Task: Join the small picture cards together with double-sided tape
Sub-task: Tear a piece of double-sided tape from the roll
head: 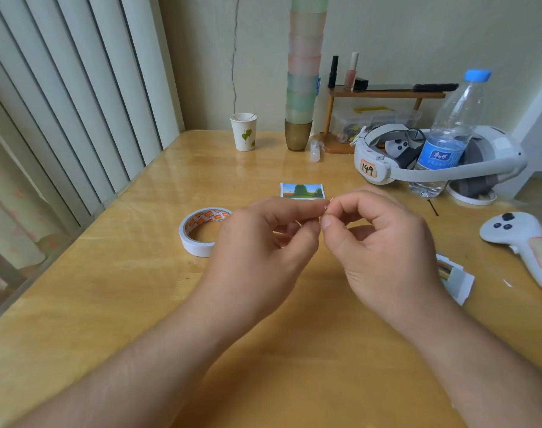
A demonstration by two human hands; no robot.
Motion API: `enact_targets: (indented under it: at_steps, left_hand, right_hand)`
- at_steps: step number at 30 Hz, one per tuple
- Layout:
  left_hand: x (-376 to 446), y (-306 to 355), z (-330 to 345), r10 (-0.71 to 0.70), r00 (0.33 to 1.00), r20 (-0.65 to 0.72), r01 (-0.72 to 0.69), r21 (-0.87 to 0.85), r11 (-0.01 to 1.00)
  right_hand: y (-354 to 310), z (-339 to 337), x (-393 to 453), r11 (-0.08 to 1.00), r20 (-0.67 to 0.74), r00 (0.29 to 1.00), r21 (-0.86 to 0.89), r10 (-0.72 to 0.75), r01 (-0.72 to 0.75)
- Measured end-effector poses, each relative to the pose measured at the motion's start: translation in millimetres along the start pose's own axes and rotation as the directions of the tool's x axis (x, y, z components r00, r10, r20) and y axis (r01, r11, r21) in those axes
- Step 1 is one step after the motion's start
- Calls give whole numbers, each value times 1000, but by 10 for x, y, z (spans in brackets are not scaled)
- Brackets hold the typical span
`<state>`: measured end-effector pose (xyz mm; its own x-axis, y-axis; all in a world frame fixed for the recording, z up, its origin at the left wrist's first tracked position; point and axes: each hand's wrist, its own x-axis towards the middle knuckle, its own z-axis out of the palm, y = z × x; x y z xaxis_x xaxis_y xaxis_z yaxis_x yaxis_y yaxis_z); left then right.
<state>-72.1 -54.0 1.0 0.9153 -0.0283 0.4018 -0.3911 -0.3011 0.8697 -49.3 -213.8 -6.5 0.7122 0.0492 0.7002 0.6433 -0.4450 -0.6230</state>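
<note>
Left hand (263, 239) and right hand (377, 239) pinch a tiny tape scrap (323, 211) between fingertips, probably peeling its backing, above the table (109, 304); landscape card (302, 190) lies just beyond, double-sided tape roll (201, 231) left, more cards (452, 276) right.

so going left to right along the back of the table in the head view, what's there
paper cup → stack of plastic cups → small spray bottle → VR headset → water bottle

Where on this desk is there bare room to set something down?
Bare wood lies between the tape roll and the paper cup, and along the near left table edge. The right side is crowded: headset, bottle, controller, cards.
</note>
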Motion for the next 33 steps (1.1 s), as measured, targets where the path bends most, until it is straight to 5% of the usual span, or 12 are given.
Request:
enact_targets:
  at_steps: [14,24,33]
  left_hand:
    - [30,-11,-26,-71,994,78,88,-236,968]
    - [72,7,-106,5,996,94,6,-119,993]
    - [41,25,-85,-41,999,27,45,-193,980]
  right_hand:
    - [-8,-36,-3,985,32,985,-41,-168,169]
    - [26,-66,5,966,57,970,-95,-235,240]
    - [-5,-50,-10,973,67,973,-49,-220,224]
